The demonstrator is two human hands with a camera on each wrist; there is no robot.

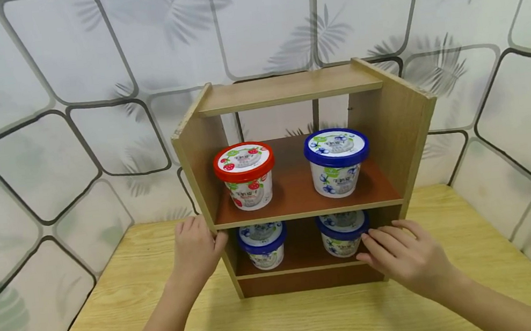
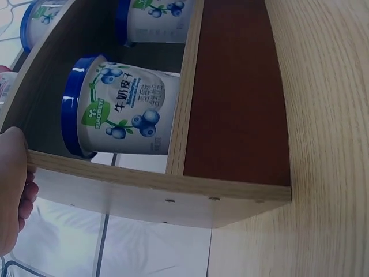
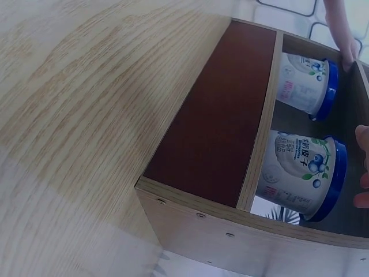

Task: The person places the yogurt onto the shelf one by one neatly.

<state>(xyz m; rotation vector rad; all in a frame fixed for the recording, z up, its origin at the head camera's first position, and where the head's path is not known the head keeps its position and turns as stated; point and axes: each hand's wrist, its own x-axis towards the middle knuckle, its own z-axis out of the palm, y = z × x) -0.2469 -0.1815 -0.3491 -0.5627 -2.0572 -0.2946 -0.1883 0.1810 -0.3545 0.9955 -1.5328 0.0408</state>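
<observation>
A small two-tier wooden shelf [image 1: 316, 280] stands on the table. My left hand [image 1: 195, 247] grips its left side panel, thumb at the front edge and fingers curled round the outside. My right hand [image 1: 406, 256] is at the lower right opening with its fingers loosely bent, beside a blue-lidded tub [image 1: 343, 237]; in the right wrist view the fingertips [image 3: 362, 199] appear apart from the lid. Another blue-lidded tub [image 1: 263, 246] sits at the lower left. On the upper board stand a red-lidded tub [image 1: 250, 180] on the left and a blue-lidded tub [image 1: 337, 166] on the right.
The light wood-grain table [image 1: 311, 322] extends in front of the shelf and to both sides. Behind it rises a patterned backdrop [image 1: 265, 25] with leaf prints and dark outlines. A top board [image 1: 286, 88] spans the shelf's rear.
</observation>
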